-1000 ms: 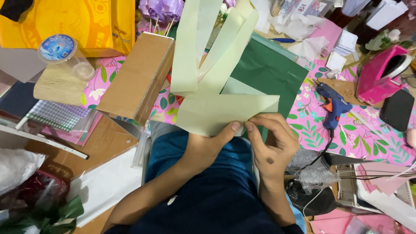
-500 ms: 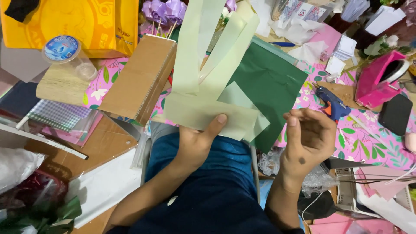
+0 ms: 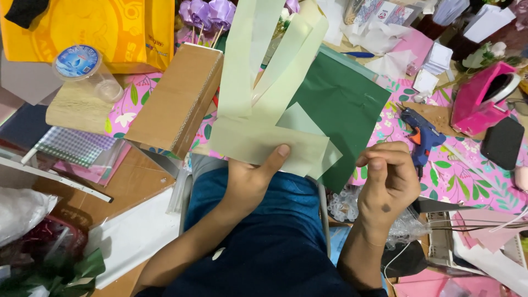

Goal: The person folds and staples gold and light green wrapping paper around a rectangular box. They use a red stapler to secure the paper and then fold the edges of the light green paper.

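- While the head camera looks down, the left hand (image 3: pixel 250 179) pinches a pale green folded paper piece with long strips (image 3: pixel 258 110), thumb on top of its lower edge.
- That pale green paper is held up in the air, over the near edge of the table with the pink leafy cloth (image 3: pixel 467 181), and its strips point up and away from the person.
- The right hand (image 3: pixel 388 179) is curled shut, with the fingers tucked in and the thumb on top. It is just beside the paper but not touching it. I cannot tell if something small is inside it.
- A dark green sheet of paper (image 3: pixel 344 104) lies flat behind the pale green paper, near the middle of the table.
- A brown cardboard box (image 3: pixel 176 99) lies to the left of the paper, close to it.
- A blue glue gun (image 3: pixel 418 135) lies on the cloth just past the right hand.
- A pink tape holder (image 3: pixel 481 102) sits near the far right edge.
- A clear plastic tub with a blue lid (image 3: pixel 85 69) lies on its side by the far left corner, in front of a yellow bag (image 3: pixel 110 27).
- Purple ribbon flowers (image 3: pixel 209 11) stand at the far edge.
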